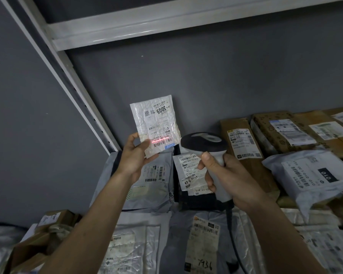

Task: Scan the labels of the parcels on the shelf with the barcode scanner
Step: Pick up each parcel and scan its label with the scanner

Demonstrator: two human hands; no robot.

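Red light from the barcode scanner (204, 144) makes a thin line across the small white parcel (155, 126). The left hand (136, 155) holds this parcel up by its bottom corner, with the thumb in front and the fingers behind. The parcel stands up tall above that pinch, and its label faces the person. It looks upside down, because the big number 3005 reads the wrong way round.

The right hand (219, 175) is wrapped tight around the scanner's handle. One finger sits up high at the front, and I think it is on the button. The scanner's head sticks out above the fist and points left at the parcel. A dark cable (234, 240) hangs down below the fist.

To do this step well, I think the red line should lie right across all the bars of one barcode. Right now it sits just above the left thumb, near the bottom barcode. The plastic is crinkly and shiny, so holding it flat and still should help. The thumb should stay off the bars.

More parcels lie under both hands, like the grey bag (152, 180). Brown boxes (244, 143) stand to the right of the scanner.
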